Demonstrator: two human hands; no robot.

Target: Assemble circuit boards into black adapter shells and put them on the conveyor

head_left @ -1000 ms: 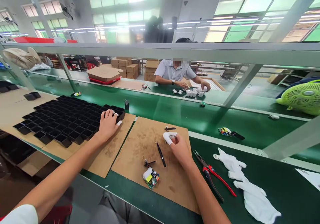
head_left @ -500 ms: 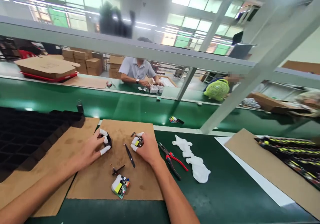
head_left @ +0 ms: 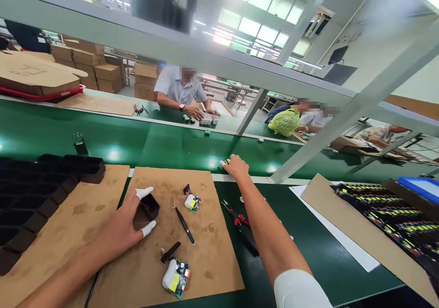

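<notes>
My left hand [head_left: 128,218] rests on the brown cardboard, thumb and finger spread around a small black open box [head_left: 151,207]. My right hand [head_left: 237,167] reaches to the green belt, fingers closed on a small circuit board [head_left: 227,161] of which only a yellow bit shows. White finger covers are on the fingertips. Between the hands lie a circuit board with a white blob and yellow part [head_left: 192,202] and black tweezers [head_left: 184,224]. Nearer to me is another such circuit board [head_left: 176,278] beside a small black piece [head_left: 170,252].
Red-and-black pliers [head_left: 242,228] lie under my right forearm. Black boxes [head_left: 51,189] stand in rows at left. Many boards fill a tray [head_left: 387,221] at right. A slanted white post [head_left: 318,129] rises beyond. Across the belt sit co-workers [head_left: 183,90] and a green fan [head_left: 284,122].
My right hand has left the circuit board on the cardboard and moved forward to the one on the belt. My left fingers have spread from the black box. The view has shifted.
</notes>
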